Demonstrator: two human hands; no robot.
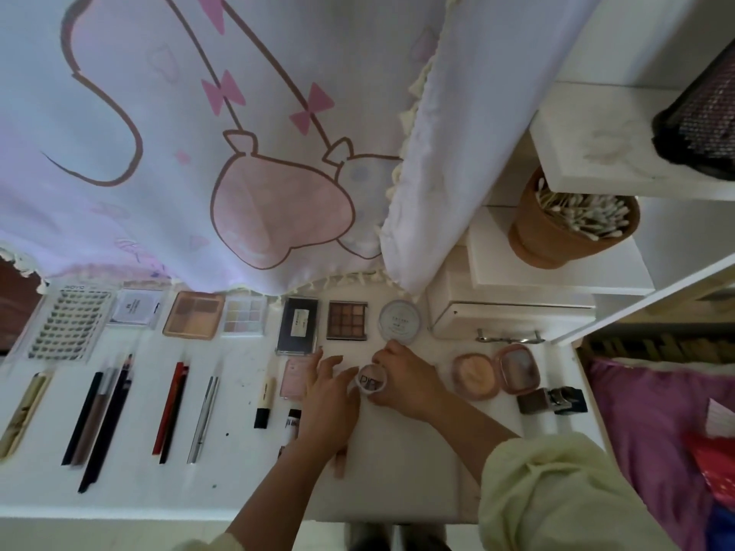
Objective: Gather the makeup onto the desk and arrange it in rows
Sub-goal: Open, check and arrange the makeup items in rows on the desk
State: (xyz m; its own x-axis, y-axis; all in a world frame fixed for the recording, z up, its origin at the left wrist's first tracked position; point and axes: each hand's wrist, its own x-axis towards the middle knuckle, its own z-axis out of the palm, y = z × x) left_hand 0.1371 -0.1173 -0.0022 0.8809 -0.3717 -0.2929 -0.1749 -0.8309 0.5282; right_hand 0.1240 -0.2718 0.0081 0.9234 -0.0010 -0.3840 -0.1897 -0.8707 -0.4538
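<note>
Resting on the white worktop (238, 487), a small round jar (370, 379) is grasped by the right hand (403, 377), whose fingers are curled round its side. It is touched on the other side by the left hand (328, 395), whose fingers are held nearly straight. Just behind, a brown palette (347, 320) is set in the back row; pencils (99, 415) are laid out well to the left.

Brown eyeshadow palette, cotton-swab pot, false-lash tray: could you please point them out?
brown eyeshadow palette (347, 320), head view, on its centre pans.
cotton-swab pot (545, 240), head view, on its brown outer wall.
false-lash tray (67, 326), head view, on the middle lash rows.
</note>
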